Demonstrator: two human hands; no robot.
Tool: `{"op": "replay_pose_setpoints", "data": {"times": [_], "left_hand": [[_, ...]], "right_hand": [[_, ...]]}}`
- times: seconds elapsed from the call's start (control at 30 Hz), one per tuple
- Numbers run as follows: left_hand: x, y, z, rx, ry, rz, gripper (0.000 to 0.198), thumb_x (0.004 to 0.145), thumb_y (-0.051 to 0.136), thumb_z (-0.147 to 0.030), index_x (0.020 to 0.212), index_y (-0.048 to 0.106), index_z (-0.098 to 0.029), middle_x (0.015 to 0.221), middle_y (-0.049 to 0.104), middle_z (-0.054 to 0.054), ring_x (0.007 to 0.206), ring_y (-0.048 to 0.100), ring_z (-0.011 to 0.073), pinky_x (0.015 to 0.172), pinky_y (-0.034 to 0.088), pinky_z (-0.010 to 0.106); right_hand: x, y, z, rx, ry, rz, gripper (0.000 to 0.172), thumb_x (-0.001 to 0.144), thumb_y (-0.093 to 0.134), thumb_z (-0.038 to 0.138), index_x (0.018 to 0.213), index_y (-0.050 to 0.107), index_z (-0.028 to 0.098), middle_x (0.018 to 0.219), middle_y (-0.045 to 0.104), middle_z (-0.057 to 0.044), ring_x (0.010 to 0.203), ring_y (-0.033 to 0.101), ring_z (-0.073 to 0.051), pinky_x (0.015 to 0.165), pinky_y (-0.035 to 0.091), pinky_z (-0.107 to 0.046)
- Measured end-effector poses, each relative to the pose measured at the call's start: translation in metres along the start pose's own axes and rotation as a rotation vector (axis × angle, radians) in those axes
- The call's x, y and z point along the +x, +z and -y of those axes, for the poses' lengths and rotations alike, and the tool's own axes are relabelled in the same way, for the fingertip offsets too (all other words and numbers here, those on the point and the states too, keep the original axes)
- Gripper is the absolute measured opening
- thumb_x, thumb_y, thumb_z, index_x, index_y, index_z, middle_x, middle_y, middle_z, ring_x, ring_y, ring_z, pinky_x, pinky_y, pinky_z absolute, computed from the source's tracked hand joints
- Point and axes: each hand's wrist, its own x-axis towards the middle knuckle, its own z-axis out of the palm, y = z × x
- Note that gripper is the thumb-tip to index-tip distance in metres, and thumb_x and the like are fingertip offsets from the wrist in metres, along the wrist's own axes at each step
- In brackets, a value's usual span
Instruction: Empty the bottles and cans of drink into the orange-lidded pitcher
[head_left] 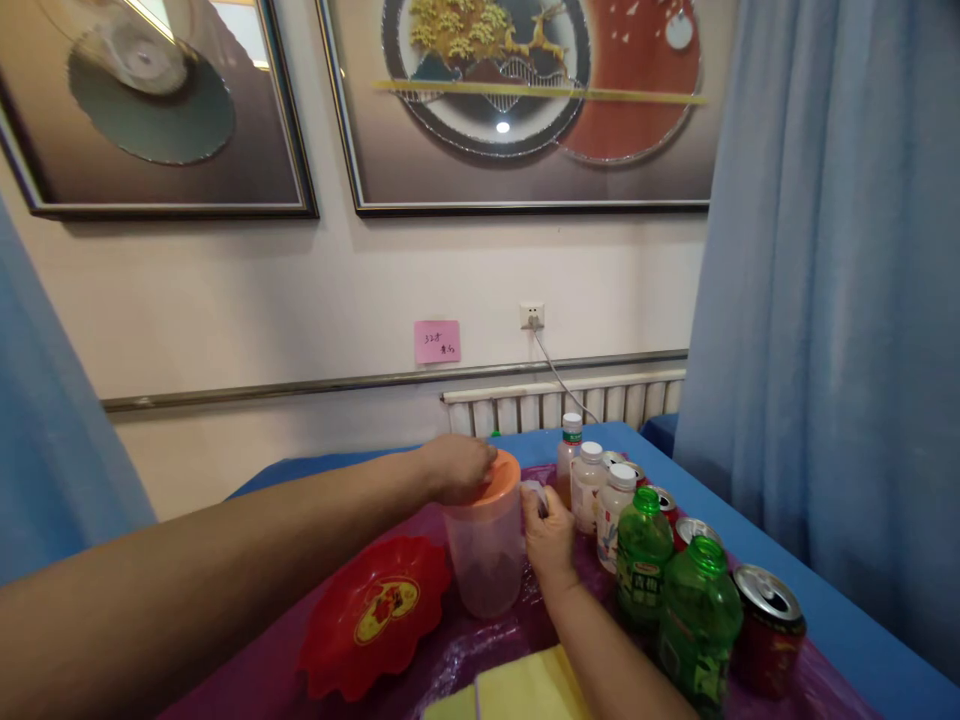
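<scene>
A clear plastic pitcher (486, 565) with an orange lid (507, 479) stands in the middle of the table. My left hand (457, 467) rests on top of the lid, fingers curled over it. My right hand (549, 532) is closed round the pitcher's handle at its right side. The handle itself is mostly hidden by my fingers.
A red scalloped plate (375, 612) lies left of the pitcher on purple wrap (247, 680). To the right stand green bottles (643, 556), white-capped bottles (587, 483) and cans (768, 628). Yellow cloths (525, 690) lie near me. A blue curtain (832, 300) hangs on the right.
</scene>
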Motion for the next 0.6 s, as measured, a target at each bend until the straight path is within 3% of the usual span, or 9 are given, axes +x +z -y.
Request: {"op": "replay_pose_setpoints", "data": {"times": [0.23,0.43,0.6], "left_hand": [[-0.005,0.002,0.000,0.007,0.019,-0.003,0.024,0.096,0.052,-0.028,0.099,0.071,-0.014,0.107,0.076,0.017,0.103,0.070,0.0289,0.090,0.051,0.035],[-0.001,-0.001,-0.014,-0.002,-0.218,0.091,0.025,0.097,0.053,-0.028,0.103,0.071,-0.011,0.105,0.076,0.019,0.096,0.073,0.0311,0.079,0.057,0.041],[0.007,-0.009,-0.019,-0.012,-0.333,0.225,0.023,0.096,0.065,-0.036,0.102,0.070,-0.014,0.108,0.073,0.008,0.099,0.071,0.0221,0.085,0.059,0.042]], "right_hand": [[-0.003,0.003,0.002,-0.005,0.004,-0.005,0.047,0.090,0.053,0.059,0.061,0.042,0.024,0.051,0.036,0.009,0.053,0.031,-0.012,0.051,0.027,-0.025],[-0.004,0.003,0.002,-0.006,0.005,-0.009,0.046,0.090,0.053,0.061,0.063,0.046,0.024,0.052,0.040,0.008,0.053,0.033,-0.012,0.051,0.029,-0.024],[-0.004,0.002,0.005,-0.010,0.007,-0.018,0.046,0.090,0.054,0.059,0.062,0.044,0.024,0.051,0.041,0.008,0.052,0.031,-0.012,0.050,0.027,-0.024]]}}
